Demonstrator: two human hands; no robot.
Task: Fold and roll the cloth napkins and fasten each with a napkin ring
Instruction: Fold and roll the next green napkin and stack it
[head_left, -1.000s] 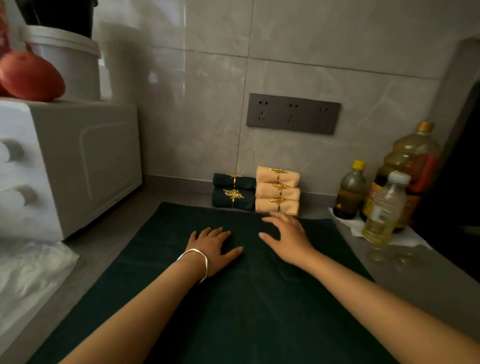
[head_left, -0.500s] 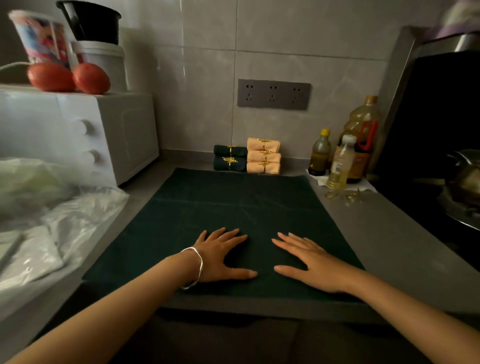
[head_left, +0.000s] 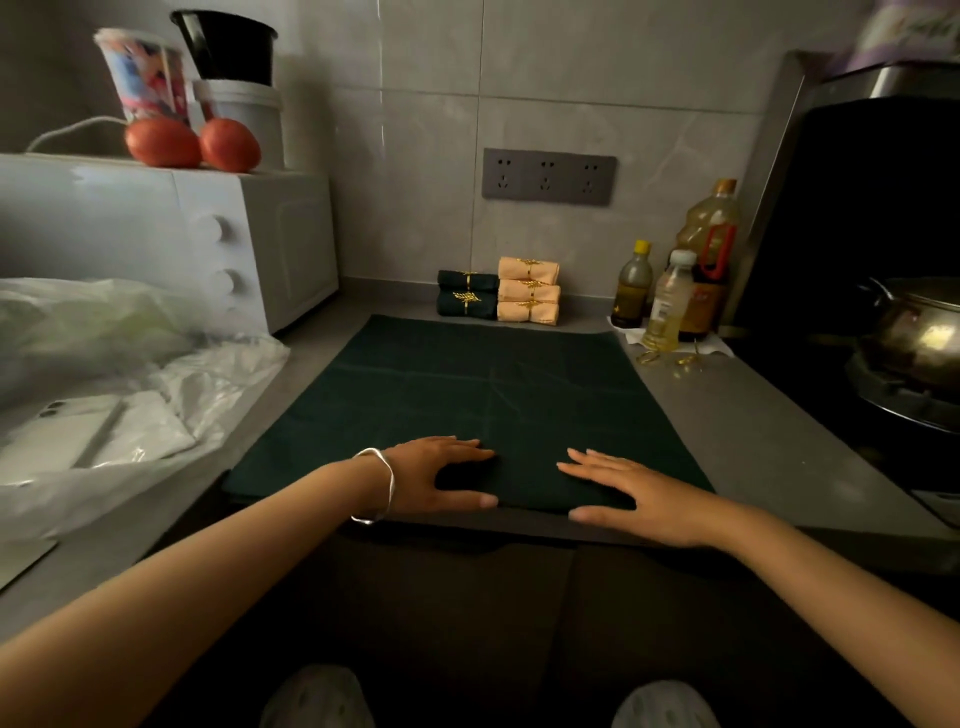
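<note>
We press both hands, left (head_left: 441, 475) and right (head_left: 631, 496), fingers flat, on the napkin's (head_left: 493, 395) near edge; next, we judge, pinch and fold it.

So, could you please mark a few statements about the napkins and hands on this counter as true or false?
1. The left hand and the right hand lie open on the flat dark green cloth napkin. True.
2. Three rolled peach napkins are stacked by the wall. True.
3. Four rolled dark green napkins sit beside them. False: only two, stacked.
4. Loose gold napkin rings lie left of the flat napkin. False: they lie to its right, by the plastic bottles.
</note>
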